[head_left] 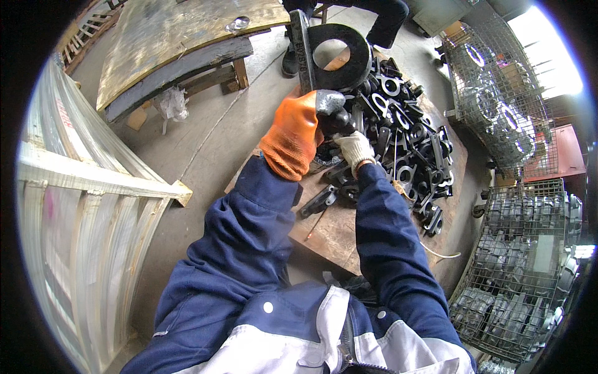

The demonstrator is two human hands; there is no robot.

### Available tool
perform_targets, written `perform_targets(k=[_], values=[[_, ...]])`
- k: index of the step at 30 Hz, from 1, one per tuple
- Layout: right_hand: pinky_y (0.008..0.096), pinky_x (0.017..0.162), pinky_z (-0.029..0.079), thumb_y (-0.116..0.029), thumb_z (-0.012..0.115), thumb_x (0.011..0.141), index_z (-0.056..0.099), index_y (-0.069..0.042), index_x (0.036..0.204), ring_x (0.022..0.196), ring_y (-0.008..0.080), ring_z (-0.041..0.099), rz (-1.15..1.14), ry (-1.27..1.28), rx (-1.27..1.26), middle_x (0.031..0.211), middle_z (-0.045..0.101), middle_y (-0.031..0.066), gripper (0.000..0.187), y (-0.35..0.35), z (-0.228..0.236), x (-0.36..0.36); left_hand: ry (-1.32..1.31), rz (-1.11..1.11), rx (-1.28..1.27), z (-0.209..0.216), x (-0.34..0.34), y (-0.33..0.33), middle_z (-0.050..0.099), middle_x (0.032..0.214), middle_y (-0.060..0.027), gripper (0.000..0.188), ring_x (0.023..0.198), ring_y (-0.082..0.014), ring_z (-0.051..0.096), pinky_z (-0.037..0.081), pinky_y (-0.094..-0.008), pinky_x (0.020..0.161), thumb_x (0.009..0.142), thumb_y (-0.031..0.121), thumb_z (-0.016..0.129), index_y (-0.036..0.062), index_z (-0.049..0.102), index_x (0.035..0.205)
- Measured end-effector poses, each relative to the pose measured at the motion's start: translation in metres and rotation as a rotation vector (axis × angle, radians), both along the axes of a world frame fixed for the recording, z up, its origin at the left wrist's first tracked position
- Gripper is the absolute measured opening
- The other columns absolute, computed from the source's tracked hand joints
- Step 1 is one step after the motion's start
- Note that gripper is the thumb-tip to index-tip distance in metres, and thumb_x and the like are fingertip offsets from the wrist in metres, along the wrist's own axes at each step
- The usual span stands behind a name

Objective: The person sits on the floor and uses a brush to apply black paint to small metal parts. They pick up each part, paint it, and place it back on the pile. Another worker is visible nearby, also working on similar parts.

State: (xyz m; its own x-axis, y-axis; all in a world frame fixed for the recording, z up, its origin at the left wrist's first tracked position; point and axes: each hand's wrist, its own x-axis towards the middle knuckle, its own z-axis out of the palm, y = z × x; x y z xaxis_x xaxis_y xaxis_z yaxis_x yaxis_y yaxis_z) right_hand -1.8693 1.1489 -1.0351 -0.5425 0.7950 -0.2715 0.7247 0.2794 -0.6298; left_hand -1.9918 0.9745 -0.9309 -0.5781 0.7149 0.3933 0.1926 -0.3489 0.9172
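A low brown wooden board table [339,234] carries a heap of black ring-ended metal castings [411,149] across its far and right side.

- To your right you have wire cages [517,249] filled with grey castings.
- On your left stands a wooden crate [93,181].
- Ahead lies a plywood sheet [168,31].

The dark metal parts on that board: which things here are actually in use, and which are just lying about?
In use:
left hand in an orange glove, gripping the large black ring-shaped part
right hand in a white glove, on the pile of dark metal parts

Lying about:
wire cages of castings
wooden frame
wooden pallet
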Motion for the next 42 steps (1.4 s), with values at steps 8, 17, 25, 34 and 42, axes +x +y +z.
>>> perform_targets(k=[8, 17, 25, 34, 42], values=[[0.0374, 0.079, 0.054, -0.029, 0.07, 0.083, 0.074, -0.01, 0.099, 0.087, 0.0309, 0.07, 0.023, -0.071, 0.127, 0.094, 0.072, 0.0161, 0.025, 0.016, -0.031, -0.001, -0.007, -0.065, 0.053, -0.001, -0.002, 0.0, 0.068, 0.104, -0.0106, 0.027, 0.093, -0.0186, 0.067, 0.055, -0.0305, 0.084, 0.084, -0.01, 0.058, -0.001, 0.066, 0.108], [0.0442, 0.083, 0.052, -0.032, 0.066, 0.084, 0.073, -0.009, 0.096, 0.095, 0.0375, 0.066, 0.256, -0.277, 0.328, 0.096, 0.07, 0.0195, 0.027, 0.013, -0.019, -0.007, -0.015, -0.043, -0.01, -0.009, -0.005, 0.002, 0.065, 0.092, -0.0074, 0.022, 0.082, -0.013, 0.064, 0.055, -0.027, 0.076, 0.085, -0.013, 0.057, -0.0071, 0.063, 0.105], [0.042, 0.08, 0.053, -0.03, 0.069, 0.081, 0.071, -0.008, 0.1, 0.093, 0.0364, 0.067, 0.28, -0.337, 0.274, 0.094, 0.071, 0.018, 0.029, 0.004, 0.016, -0.01, -0.173, -0.054, 0.064, -0.011, -0.005, 0.006, 0.064, 0.089, -0.0076, 0.02, 0.081, -0.0136, 0.063, 0.054, -0.0284, 0.074, 0.085, -0.01, 0.058, -0.0072, 0.063, 0.104], [0.0417, 0.083, 0.052, -0.024, 0.065, 0.083, 0.07, -0.007, 0.101, 0.095, 0.0371, 0.066, 0.184, -0.05, 0.376, 0.096, 0.07, 0.0196, 0.026, 0.003, 0.012, -0.008, 0.26, 0.145, 0.04, 0.015, 0.001, -0.006, 0.071, 0.095, -0.0093, 0.021, 0.086, -0.0153, 0.067, 0.054, -0.0287, 0.08, 0.08, -0.007, 0.065, -0.0015, 0.069, 0.099], [0.041, 0.074, 0.053, -0.029, 0.07, 0.082, 0.071, -0.004, 0.098, 0.083, 0.0347, 0.069, 0.338, -0.229, 0.257, 0.085, 0.071, 0.0189, 0.029, -0.001, 0.008, -0.003, -0.119, 0.053, 0.108, 0.015, 0.005, 0.0, 0.071, 0.092, -0.011, 0.024, 0.085, -0.0183, 0.068, 0.054, -0.0304, 0.079, 0.075, -0.007, 0.07, 0.0011, 0.07, 0.098]])
